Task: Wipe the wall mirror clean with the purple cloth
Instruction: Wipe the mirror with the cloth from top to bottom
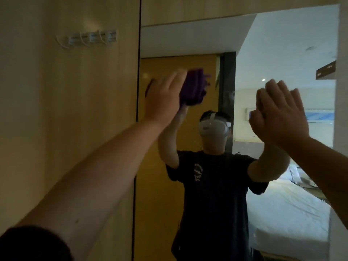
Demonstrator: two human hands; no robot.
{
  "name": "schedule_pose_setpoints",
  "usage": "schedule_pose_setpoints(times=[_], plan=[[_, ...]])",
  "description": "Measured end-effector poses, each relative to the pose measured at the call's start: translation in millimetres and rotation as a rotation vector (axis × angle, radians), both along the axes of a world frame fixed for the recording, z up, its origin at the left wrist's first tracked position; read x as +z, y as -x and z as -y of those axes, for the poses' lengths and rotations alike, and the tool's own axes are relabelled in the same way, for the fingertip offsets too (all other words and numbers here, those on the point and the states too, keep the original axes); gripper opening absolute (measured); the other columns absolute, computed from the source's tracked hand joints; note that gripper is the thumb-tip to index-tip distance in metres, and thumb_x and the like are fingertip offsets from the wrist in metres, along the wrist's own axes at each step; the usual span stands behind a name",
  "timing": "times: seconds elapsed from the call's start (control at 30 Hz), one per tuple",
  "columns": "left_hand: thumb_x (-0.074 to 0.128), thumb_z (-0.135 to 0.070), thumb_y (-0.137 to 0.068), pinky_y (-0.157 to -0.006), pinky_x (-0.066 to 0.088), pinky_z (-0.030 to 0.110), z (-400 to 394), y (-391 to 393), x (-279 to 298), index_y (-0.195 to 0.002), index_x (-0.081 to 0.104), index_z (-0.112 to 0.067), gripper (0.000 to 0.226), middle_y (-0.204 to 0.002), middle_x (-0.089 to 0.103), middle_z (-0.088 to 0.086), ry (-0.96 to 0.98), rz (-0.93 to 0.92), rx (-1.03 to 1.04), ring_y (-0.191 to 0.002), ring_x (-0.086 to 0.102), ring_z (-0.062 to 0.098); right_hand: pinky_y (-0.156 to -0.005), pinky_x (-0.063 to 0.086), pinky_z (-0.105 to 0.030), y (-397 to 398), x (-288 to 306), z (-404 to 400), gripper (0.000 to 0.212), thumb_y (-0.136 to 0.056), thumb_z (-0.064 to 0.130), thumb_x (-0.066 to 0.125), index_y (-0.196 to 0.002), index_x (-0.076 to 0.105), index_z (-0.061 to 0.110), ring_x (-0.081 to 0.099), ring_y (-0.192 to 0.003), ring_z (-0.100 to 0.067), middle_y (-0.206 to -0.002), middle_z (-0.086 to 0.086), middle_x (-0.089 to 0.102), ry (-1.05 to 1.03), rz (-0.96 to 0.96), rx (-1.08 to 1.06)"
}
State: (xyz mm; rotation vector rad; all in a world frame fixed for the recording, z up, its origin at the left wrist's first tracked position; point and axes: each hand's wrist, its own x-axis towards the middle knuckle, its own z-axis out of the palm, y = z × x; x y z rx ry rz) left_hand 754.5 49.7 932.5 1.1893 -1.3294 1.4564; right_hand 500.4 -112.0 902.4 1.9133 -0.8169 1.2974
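Left hand (163, 98) raised at upper centre of frame, fingers closed round bunched purple cloth (193, 89), pressing it to the mirror (273, 53) near its left edge. Cloth blurred. Right hand (280, 117) at centre right, fingers spread flat and empty, palm toward the glass; contact with glass not determinable. Mirror fills right half of frame. Wood panel (66, 110) at left, row of white hooks (88, 38) at upper left. Bed (286, 213) reflected at lower right.
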Motion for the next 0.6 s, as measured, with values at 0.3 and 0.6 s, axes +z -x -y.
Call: schedule_pose_setpoints(times=[0.3,0.6], plan=[[0.033,-0.039,-0.102,-0.123,0.006,0.045,61,39,77,-0.157,0.010,-0.016,0.065,-0.165,0.007,0.006,-0.311,0.058,0.308,-0.151,0.005,0.024,-0.113,0.027,-0.057,5,-2,15,0.057,-0.098,0.044,0.024,-0.137,0.039,0.006,0.027,-0.141,-0.038,-0.150,-0.020,0.033,0.060,-0.013,-0.025],[0.043,-0.046,-0.093,-0.121,0.011,0.050,65,40,-148,-0.155,0.016,-0.009,0.077,-0.163,0.014,0.012,-0.370,0.200,0.223,-0.150,0.009,0.030,-0.118,0.019,-0.058,4,-6,16,0.055,-0.098,0.042,0.029,-0.140,0.038,0.007,0.024,-0.145,-0.036,-0.153,-0.018,0.032,0.092,0.012,0.049]])
